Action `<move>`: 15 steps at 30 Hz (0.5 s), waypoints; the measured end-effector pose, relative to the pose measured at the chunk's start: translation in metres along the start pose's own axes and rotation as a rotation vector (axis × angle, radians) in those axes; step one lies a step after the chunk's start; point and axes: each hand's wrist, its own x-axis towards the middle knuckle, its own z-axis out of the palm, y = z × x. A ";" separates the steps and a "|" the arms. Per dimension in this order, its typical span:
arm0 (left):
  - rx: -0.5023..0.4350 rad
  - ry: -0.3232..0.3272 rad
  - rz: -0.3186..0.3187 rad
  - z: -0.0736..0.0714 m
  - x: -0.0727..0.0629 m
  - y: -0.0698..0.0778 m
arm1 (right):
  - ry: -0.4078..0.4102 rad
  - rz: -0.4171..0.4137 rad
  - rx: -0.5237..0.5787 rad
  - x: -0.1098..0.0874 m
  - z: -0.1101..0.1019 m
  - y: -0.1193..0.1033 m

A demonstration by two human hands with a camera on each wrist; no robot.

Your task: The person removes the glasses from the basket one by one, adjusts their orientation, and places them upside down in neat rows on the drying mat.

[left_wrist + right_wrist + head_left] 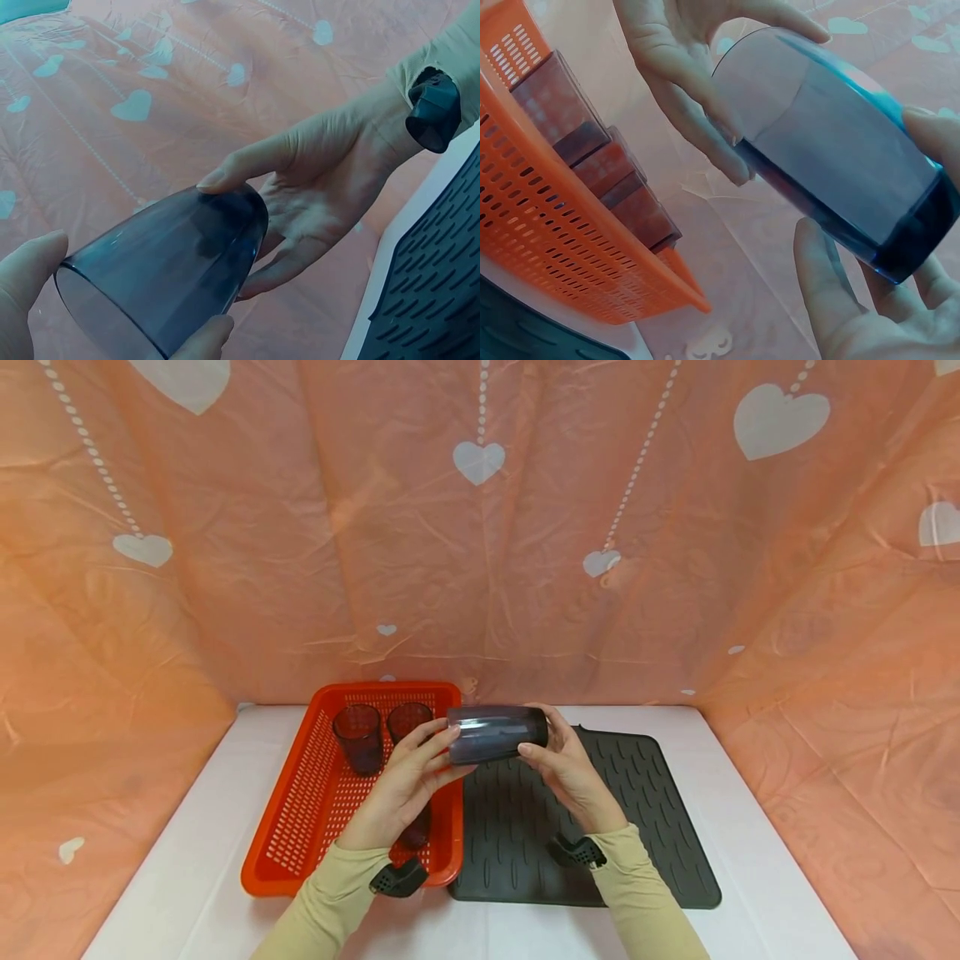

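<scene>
Your left forearm (326,893) slants up and to the right, your right forearm (648,893) up and to the left, angling toward each other. Your left grip (408,781) holds on with its fingers spread apart, tips pointing toward the right. Your right grip (568,770) faces it, pinching, thumb (536,753) on the near side and fingers opposite. The two stand near each other, apart.

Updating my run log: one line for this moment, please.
glass: sideways, aloft; left hand: holds rim; right hand: holds base; basket: other glasses inside; mat: beside basket
</scene>
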 end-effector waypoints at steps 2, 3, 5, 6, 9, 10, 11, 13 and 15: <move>0.005 -0.008 -0.012 -0.001 -0.001 0.001 | 0.008 0.005 0.002 0.000 0.000 -0.001; 0.009 -0.014 -0.015 -0.002 -0.001 0.001 | 0.010 0.008 0.005 0.000 0.001 -0.002; 0.024 -0.027 -0.020 -0.003 -0.002 0.002 | 0.015 0.011 0.009 -0.001 0.001 -0.003; 0.032 -0.036 -0.023 -0.003 -0.002 0.002 | 0.017 0.012 0.008 -0.001 0.002 -0.004; 0.047 -0.061 -0.028 -0.005 -0.004 0.003 | 0.016 0.013 0.001 -0.002 0.001 -0.006; 0.050 -0.067 -0.032 -0.005 -0.004 0.004 | 0.013 0.011 -0.002 -0.003 0.000 -0.006; 0.052 -0.075 -0.033 -0.006 -0.004 0.005 | 0.010 0.009 -0.003 -0.004 0.000 -0.007; 0.052 -0.095 -0.037 -0.007 -0.005 0.006 | 0.004 0.006 0.002 -0.005 -0.001 -0.008; 0.055 -0.111 -0.043 -0.009 -0.006 0.007 | -0.003 0.003 0.012 -0.006 -0.002 -0.010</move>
